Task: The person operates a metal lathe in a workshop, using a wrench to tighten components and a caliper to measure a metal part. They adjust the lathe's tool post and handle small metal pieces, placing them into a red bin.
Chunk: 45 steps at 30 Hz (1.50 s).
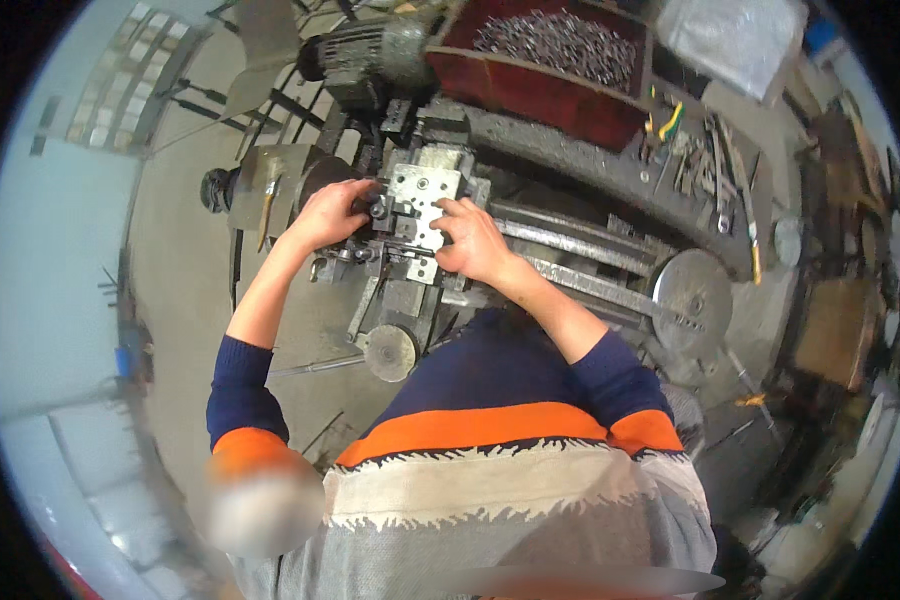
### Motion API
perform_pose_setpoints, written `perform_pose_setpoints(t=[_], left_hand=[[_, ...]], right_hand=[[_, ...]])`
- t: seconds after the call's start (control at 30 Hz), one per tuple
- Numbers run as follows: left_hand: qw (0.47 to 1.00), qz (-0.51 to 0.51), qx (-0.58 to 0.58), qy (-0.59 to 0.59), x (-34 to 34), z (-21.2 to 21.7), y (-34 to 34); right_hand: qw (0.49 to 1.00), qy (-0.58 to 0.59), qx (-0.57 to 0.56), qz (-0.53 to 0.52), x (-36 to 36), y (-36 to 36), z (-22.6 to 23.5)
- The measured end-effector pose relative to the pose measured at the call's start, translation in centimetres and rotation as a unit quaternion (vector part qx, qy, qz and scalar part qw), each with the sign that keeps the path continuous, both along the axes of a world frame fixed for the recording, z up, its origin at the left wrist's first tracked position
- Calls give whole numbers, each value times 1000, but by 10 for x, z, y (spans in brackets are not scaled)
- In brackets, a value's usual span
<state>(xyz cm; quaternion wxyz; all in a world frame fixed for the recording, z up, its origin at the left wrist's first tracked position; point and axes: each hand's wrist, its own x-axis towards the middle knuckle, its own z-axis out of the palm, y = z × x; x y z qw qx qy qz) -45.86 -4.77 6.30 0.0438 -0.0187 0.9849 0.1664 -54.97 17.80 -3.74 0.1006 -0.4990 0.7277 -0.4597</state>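
Both my hands are at a metal machine with a pale drilled plate (425,183) at its middle. My left hand (332,214) reaches in from the left side, its fingers curled at dark fittings beside the plate. What lies between those fingertips is hidden. At the plate's right edge is my right hand (472,242), its fingertips touching the plate, with thumb and fingers apart. A thin dark rod (408,247) crosses the plate and ends near the right thumb. Below the plate sits a round metal handwheel (390,352).
A red bin (535,95) heaped with small metal parts stands behind the machine, beside a motor (370,60). Wrenches (720,175) and other tools lie at the back right. A large metal disc (692,300) sits at the right end of the rails (580,245). A brush (268,212) rests at left.
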Motion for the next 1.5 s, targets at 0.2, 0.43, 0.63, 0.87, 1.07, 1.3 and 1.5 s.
perform_pose_setpoints(t=[0.2,0.43,0.63,0.87,1.07,1.3,1.5], left_hand=[[992,30,-17,-118,-2,16,26],[982,4,-64,-175,-27,22,49],[965,-83,-152,-197,-23,11,38],[964,-82,-187,-173,-22,10,42],[970,-62,-175,-157,-17,8,34],[970,-67,-181,-145,-15,7,34],[957,-162,-216,-108,-24,4,35]], right_hand=[[996,-54,-59,-28,10,14,1],[994,-83,-38,-52,1,21,-14],[993,-82,-67,-57,1,22,-14],[995,-98,0,-25,-2,24,-8],[995,-86,-30,-33,2,19,-10],[999,-38,-2,8,6,-8,-10],[996,39,66,35,8,-34,1]])
